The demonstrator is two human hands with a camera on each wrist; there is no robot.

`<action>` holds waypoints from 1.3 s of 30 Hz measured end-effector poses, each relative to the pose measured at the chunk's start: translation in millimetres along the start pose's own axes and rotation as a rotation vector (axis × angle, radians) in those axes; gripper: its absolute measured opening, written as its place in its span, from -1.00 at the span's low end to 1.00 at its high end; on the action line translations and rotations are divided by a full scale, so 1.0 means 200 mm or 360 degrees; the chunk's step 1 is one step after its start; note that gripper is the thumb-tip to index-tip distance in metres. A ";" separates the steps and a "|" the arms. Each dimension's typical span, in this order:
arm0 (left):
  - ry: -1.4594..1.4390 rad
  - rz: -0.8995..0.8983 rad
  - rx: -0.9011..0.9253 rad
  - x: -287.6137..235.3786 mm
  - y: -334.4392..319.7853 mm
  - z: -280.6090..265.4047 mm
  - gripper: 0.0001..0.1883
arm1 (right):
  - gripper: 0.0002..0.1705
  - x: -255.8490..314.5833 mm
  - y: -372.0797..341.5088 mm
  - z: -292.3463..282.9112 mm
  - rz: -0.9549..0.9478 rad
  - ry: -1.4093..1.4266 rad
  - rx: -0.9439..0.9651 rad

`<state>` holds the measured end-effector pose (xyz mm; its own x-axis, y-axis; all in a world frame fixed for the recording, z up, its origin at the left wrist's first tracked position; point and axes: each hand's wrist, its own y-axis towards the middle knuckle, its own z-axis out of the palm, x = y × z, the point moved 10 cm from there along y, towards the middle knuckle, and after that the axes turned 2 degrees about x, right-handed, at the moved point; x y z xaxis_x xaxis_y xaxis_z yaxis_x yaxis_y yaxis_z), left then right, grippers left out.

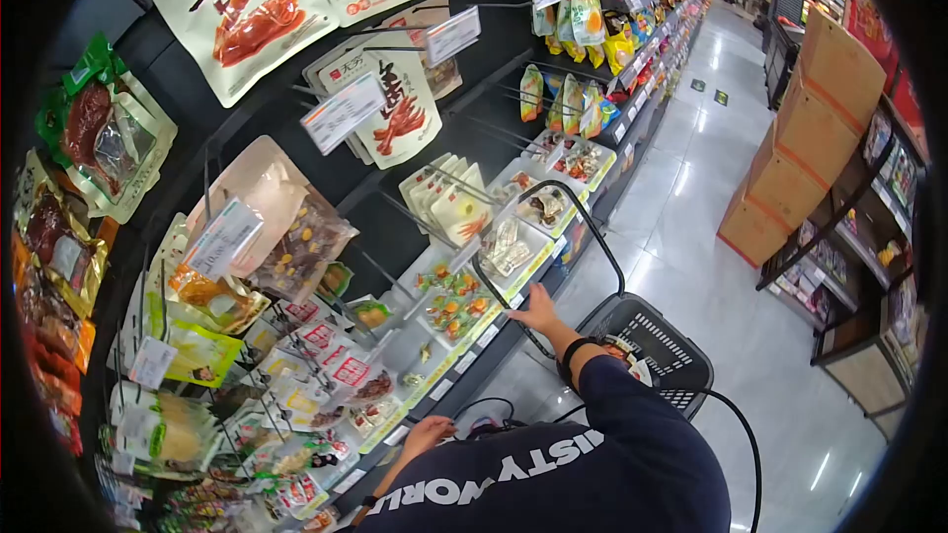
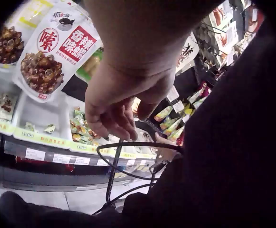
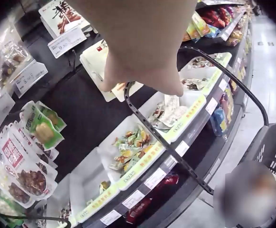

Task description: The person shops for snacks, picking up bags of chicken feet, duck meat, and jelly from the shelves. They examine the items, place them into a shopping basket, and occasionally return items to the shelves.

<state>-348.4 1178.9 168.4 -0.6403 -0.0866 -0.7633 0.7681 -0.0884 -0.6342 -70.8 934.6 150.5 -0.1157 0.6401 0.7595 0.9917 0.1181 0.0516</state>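
The right hand (image 1: 538, 311) is at one side of the black basket handle (image 1: 600, 247), fingers extended and touching or very near it. In the right wrist view that hand (image 3: 142, 71) covers part of the handle (image 3: 152, 130), and its fingertips are hidden. The basket (image 1: 691, 360) stands low to the right with some items inside. Lower left, the left hand (image 1: 430, 429) hangs by the shelf edge. In the left wrist view the left hand (image 2: 128, 90) has loosely bent fingers and holds nothing, before trays of small wrapped snacks (image 2: 81, 128).
Hooks along the left shelf bear packs (image 1: 380, 104) and price tags (image 1: 341, 114). Snack trays (image 1: 454, 311) line the shelf's front edge. Stacked cartons (image 1: 800, 148) and a rack (image 1: 859, 266) stand across the tiled aisle (image 1: 662, 178). A black cable (image 1: 755, 424) loops beside the person.
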 end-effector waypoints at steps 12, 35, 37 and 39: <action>-0.0302 -0.0028 -0.0262 0.25 0.03 0.07 -0.79 | 0.02 0.19 0.33 0.02 -0.0070 -0.0008 0.0147; -0.0786 0.0040 -0.0580 0.42 -0.01 0.81 -0.84 | 0.05 -0.09 0.62 -0.07 -0.0114 0.0370 0.0112; -0.0733 0.0034 -0.0690 0.56 -0.06 0.84 -0.85 | 0.05 -0.14 0.65 -0.11 -0.0063 0.0524 0.0023; -0.0582 -0.0149 -0.0806 0.51 -0.16 0.93 -0.85 | 0.04 -0.17 0.65 -0.11 0.0022 0.0603 0.0105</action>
<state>-440.1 987.6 134.1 -0.5992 -0.4430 -0.6669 0.5617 0.3609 -0.7444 62.4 911.0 144.9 -0.0611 0.3177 0.9462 0.9857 0.1681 0.0072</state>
